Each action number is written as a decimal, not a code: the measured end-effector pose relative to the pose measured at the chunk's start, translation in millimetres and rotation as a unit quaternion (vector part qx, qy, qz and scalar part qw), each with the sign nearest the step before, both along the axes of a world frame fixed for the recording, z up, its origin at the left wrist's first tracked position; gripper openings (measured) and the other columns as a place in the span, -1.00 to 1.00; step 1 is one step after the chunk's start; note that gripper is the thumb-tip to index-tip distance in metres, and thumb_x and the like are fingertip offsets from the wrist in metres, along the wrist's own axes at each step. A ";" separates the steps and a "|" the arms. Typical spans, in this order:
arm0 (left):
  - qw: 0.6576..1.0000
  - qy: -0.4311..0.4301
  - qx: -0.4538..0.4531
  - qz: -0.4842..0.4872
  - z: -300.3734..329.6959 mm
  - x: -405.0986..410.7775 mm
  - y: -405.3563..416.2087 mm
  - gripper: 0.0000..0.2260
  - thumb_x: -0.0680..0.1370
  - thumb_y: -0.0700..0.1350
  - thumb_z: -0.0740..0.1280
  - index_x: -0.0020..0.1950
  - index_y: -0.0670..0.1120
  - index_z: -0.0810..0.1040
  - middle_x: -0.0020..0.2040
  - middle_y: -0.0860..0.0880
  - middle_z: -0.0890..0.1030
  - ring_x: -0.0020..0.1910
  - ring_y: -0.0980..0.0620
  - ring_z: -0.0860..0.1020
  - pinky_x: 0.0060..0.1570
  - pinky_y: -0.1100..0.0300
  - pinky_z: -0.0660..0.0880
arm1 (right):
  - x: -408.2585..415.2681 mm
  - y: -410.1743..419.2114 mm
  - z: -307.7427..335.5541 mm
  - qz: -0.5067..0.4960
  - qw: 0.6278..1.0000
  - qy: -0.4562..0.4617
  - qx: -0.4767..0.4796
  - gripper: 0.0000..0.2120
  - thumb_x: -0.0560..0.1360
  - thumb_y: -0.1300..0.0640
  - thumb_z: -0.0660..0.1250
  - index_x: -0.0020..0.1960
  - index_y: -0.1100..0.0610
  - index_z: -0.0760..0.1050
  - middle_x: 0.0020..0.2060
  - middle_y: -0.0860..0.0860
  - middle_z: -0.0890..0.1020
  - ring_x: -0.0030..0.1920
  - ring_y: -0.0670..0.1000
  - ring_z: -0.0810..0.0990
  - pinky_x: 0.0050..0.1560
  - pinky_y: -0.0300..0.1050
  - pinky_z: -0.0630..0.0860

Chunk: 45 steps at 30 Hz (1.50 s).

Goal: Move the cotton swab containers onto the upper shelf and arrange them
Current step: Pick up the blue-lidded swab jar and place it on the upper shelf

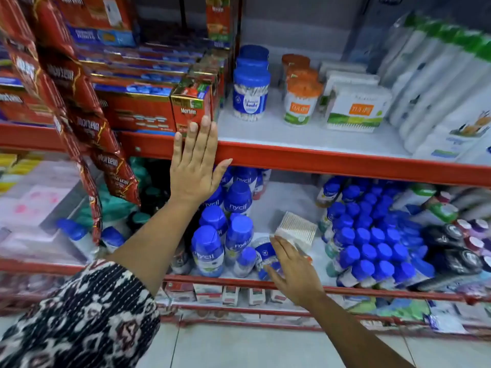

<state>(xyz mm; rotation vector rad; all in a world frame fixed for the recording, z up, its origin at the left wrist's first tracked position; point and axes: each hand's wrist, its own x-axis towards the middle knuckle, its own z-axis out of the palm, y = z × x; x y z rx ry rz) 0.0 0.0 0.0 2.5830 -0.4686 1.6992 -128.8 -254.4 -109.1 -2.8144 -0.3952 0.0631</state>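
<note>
Head view: the left hand lies flat and open, fingers spread, against the red front edge of the upper shelf, grasping nothing, just below a Mortein box. The right hand reaches into the lower shelf with fingers extended and released, its fingertips touching a square cotton swab container that rests tilted among blue-capped bottles. On the upper shelf, blue-lidded cotton swab jars, orange-lidded cotton swab jars and rectangular swab boxes stand in rows side by side.
</note>
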 end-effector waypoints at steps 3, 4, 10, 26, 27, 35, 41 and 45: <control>0.999 -0.028 -0.013 0.020 2.4 3.6 -1.2 -0.40 0.67 0.14 -0.03 0.59 -0.12 -0.16 0.58 0.01 -0.25 0.56 0.04 -0.22 0.54 0.04 -0.20 | -1.4 -2.1 -6.7 -0.014 0.999 0.050 0.016 -0.28 0.49 -0.22 0.17 0.54 0.06 0.08 0.52 0.00 0.23 0.49 0.02 0.25 0.38 -0.11 0.32; 0.999 -0.036 -0.006 0.018 1.0 4.2 -3.0 -0.40 0.67 0.14 -0.03 0.59 -0.12 -0.16 0.58 0.01 -0.24 0.56 0.04 -0.21 0.54 0.04 -0.19 | -3.3 -1.9 -9.2 -0.026 0.998 0.060 0.012 -0.26 0.48 -0.21 0.23 0.54 0.05 0.08 0.51 0.00 0.24 0.49 0.01 0.26 0.37 -0.12 0.33; 0.998 -0.057 -0.004 0.010 -2.4 9.9 -0.8 -0.41 0.67 0.13 -0.04 0.59 -0.12 -0.15 0.58 0.01 -0.24 0.56 0.04 -0.20 0.54 0.06 -0.17 | -7.1 15.8 -19.3 -0.093 0.993 0.070 0.017 -0.19 0.45 -0.26 0.30 0.54 0.03 0.06 0.50 -0.02 0.26 0.48 0.01 0.26 0.37 -0.12 0.34; 0.998 -0.045 0.003 0.036 0.5 8.2 -2.0 -0.42 0.67 0.11 -0.04 0.59 -0.16 -0.04 0.60 -0.10 -0.07 0.56 0.05 -0.20 0.54 0.06 -0.19 | -6.8 13.5 3.9 -0.161 0.976 0.015 0.146 -0.28 0.26 -0.07 0.50 0.35 0.10 0.37 0.23 0.01 0.53 0.26 0.04 0.44 0.16 -0.13 0.45; 0.998 -0.044 -0.001 0.040 1.0 7.5 -2.3 -0.44 0.67 0.11 -0.02 0.57 -0.21 0.06 0.57 -0.19 0.09 0.56 0.05 -0.19 0.54 0.06 -0.18 | -9.1 8.9 9.2 -0.158 0.975 0.014 0.155 -0.29 0.24 -0.07 0.50 0.33 0.08 0.38 0.20 0.00 0.53 0.23 0.03 0.45 0.12 -0.13 0.47; 0.998 -0.025 -0.012 0.056 1.8 1.6 -2.9 -0.45 0.67 0.08 0.03 0.52 -0.27 0.15 0.51 -0.27 0.21 0.56 0.05 -0.20 0.54 0.05 -0.20 | -18.8 -19.8 86.0 -0.097 0.964 -0.035 0.243 -0.40 0.14 -0.10 0.44 0.15 -0.01 0.44 0.05 -0.09 0.50 0.04 -0.06 0.50 -0.02 -0.17 0.53; 0.999 -0.046 0.006 0.024 -0.2 2.4 -2.3 -0.41 0.67 0.08 0.04 0.59 -0.17 -0.06 0.60 -0.03 -0.16 0.58 -0.01 -0.13 0.54 -0.01 -0.12 | -13.7 -28.8 175.3 -0.064 0.925 -0.050 0.370 -0.45 0.14 -0.10 0.46 0.12 -0.09 0.51 0.05 -0.16 0.61 0.05 -0.17 0.58 0.02 -0.36 0.48; 0.999 -0.051 -0.001 0.017 1.0 2.6 -2.0 -0.42 0.67 0.09 0.03 0.59 -0.16 -0.07 0.60 -0.04 -0.14 0.58 -0.02 -0.11 0.55 -0.01 -0.12 | 1.8 -29.7 229.9 -0.015 0.901 -0.064 0.428 -0.53 0.19 0.10 0.56 0.07 -0.02 0.55 0.00 -0.08 0.67 0.02 -0.13 0.63 0.01 -0.33 0.50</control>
